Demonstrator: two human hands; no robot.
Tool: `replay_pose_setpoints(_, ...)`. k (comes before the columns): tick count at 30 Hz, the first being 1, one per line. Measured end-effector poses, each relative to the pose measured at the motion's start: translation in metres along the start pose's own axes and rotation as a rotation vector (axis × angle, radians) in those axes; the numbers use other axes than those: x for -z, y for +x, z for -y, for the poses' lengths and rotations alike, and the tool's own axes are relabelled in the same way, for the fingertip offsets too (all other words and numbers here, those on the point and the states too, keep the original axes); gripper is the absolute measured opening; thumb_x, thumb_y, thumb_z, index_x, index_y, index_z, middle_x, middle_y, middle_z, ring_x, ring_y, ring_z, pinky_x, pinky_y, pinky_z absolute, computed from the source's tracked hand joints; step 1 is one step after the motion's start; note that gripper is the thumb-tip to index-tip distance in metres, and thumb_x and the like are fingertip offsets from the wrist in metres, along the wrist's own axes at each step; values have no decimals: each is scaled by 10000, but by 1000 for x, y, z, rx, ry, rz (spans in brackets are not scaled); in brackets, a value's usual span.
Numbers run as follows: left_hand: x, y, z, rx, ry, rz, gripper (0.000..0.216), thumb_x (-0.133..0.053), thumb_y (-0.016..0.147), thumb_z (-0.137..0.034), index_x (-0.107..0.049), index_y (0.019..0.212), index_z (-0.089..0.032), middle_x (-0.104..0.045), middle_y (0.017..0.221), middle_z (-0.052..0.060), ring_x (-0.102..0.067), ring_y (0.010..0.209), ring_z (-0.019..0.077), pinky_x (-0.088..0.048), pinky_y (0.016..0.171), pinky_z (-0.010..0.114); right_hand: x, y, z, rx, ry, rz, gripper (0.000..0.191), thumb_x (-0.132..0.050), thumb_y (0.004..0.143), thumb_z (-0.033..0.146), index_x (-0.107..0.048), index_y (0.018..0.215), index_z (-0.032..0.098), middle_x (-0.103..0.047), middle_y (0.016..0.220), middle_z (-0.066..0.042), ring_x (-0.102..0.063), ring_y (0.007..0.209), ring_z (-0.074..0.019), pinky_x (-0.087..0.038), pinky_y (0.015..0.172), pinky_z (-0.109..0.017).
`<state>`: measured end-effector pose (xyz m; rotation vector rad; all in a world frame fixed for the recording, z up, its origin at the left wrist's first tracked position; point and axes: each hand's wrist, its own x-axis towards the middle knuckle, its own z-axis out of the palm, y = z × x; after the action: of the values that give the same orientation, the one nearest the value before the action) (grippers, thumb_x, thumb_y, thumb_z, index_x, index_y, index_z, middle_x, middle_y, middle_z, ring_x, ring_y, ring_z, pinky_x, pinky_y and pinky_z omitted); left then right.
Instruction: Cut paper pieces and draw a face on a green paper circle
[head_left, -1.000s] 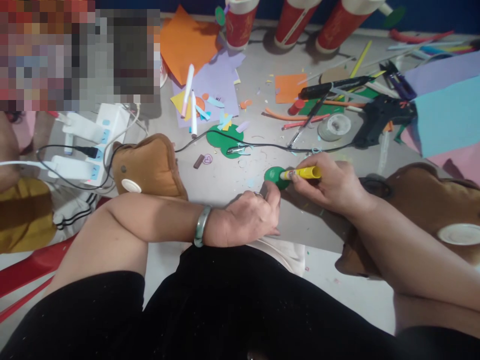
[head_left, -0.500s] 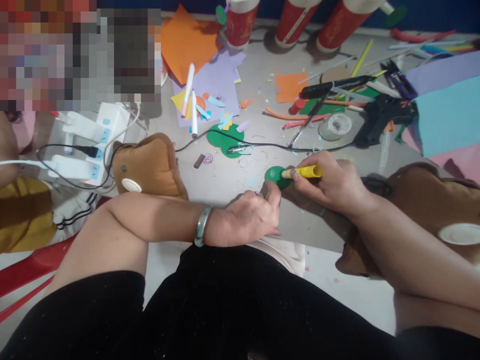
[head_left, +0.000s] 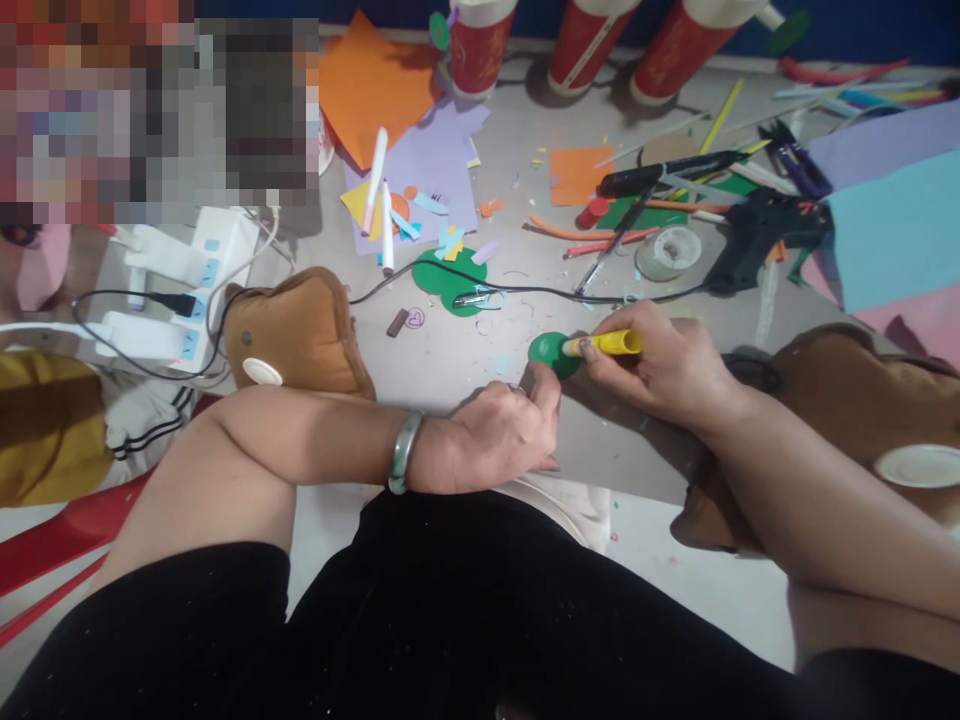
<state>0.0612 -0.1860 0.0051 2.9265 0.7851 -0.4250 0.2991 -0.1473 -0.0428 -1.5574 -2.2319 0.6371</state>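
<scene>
My right hand [head_left: 660, 370] grips a marker with a yellow barrel [head_left: 616, 343], its tip end lying at the right edge of a small green paper disc [head_left: 551, 355]. The disc rests on the grey table, with faint pale marks on it. My left hand [head_left: 502, 430] has its fingers curled, and the index fingertip presses the disc's lower edge against the table. A green jade-like bangle [head_left: 405, 452] circles the left wrist. Beyond the hands lies a larger green paper shape [head_left: 450, 275] under a black cord.
At the back stand red paper cups [head_left: 480, 50]. A black glue gun [head_left: 772, 235], a roll of clear tape [head_left: 667, 252] and coloured paper scraps are spread about. Left are a brown cushion [head_left: 296, 330] and a white power strip [head_left: 217, 265]; a brown plush [head_left: 855, 420] lies right.
The view has shifted very slightly. Both hands, the marker and the green disc keep nearly the same positions.
</scene>
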Motion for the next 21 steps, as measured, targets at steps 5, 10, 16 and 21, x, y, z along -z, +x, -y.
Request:
replay_pose_setpoints(5, -6, 0, -1, 10, -10, -61, 785, -600, 1068, -604, -644, 1496, 53, -559, 1536, 463, -777, 764, 234, -572, 638, 343, -2, -2, 3, 5, 87, -55, 234, -735, 900, 512, -659, 977, 304, -689, 741, -40, -657, 615, -259, -531, 621, -409)
replay_pose_setpoints(10, -10, 0, -2, 0, 20, -67, 798, -565, 1081, -613, -643, 1485, 70, -591, 1500, 458, -758, 729, 218, -529, 595, 329, -7, 10, 0, 34, 405, -666, 278, -775, 890, 525, -620, 922, 296, -596, 679, 12, -568, 533, -168, -489, 552, -359)
replay_pose_setpoints(16, -12, -1, -2, -5, 50, -98, 794, -551, 1079, -636, -669, 1469, 46, -625, 1470, 432, -748, 708, 216, -502, 579, 332, -4, 35, -15, -186, 978, -645, 362, -871, 736, 432, -569, 865, 280, -688, 643, 39, -461, 403, -115, -480, 449, -316)
replay_pose_setpoints(21, -14, -1, -3, -3, 59, -102, 807, -521, 1087, -635, -659, 1470, 62, -619, 1470, 443, -764, 717, 230, -521, 584, 335, 5, 34, -9, -254, 1172, -439, 539, -1033, 584, 476, -696, 949, 268, -809, 884, 5, -670, 611, -130, -635, 675, -332)
